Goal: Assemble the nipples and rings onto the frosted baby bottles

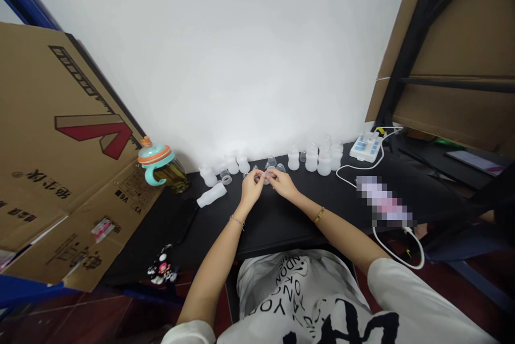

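My left hand (251, 185) and my right hand (282, 183) meet over the black table (273, 220), fingers pinched together on a small clear plastic piece (266, 176) held between them. Small translucent white bottles stand along the wall: one group (231, 164) to the left of my hands, another group (317, 159) to the right. One bottle (212, 195) lies on its side left of my left hand. A few clear cone-shaped caps (276, 164) sit just behind my hands.
A teal and orange handled cup (159, 164) stands at the table's left end beside large cardboard boxes (60, 161). A white power strip (366, 146) with a white cable (358, 169) lies at the right. A dark frame with cardboard panels (442, 65) stands to the right.
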A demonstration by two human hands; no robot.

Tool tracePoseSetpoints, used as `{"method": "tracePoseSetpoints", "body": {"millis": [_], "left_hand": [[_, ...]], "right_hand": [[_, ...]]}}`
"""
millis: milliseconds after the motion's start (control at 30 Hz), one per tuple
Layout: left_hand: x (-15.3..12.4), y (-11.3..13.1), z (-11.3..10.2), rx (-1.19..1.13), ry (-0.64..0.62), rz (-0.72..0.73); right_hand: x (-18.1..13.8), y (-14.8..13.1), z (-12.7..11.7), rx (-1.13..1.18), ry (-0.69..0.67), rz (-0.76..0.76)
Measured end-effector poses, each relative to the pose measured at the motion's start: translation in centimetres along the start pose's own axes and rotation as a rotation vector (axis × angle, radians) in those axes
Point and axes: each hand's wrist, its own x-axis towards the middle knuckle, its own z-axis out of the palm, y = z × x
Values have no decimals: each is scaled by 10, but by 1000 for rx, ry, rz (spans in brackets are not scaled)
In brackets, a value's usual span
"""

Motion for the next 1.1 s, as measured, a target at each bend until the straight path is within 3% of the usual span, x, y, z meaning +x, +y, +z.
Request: {"method": "tracePoseSetpoints", "body": {"millis": [1100], "left_hand": [[-1,0,1,82,-13,25]], "right_hand": [[-1,-4,0,0,-22,-3]]}}
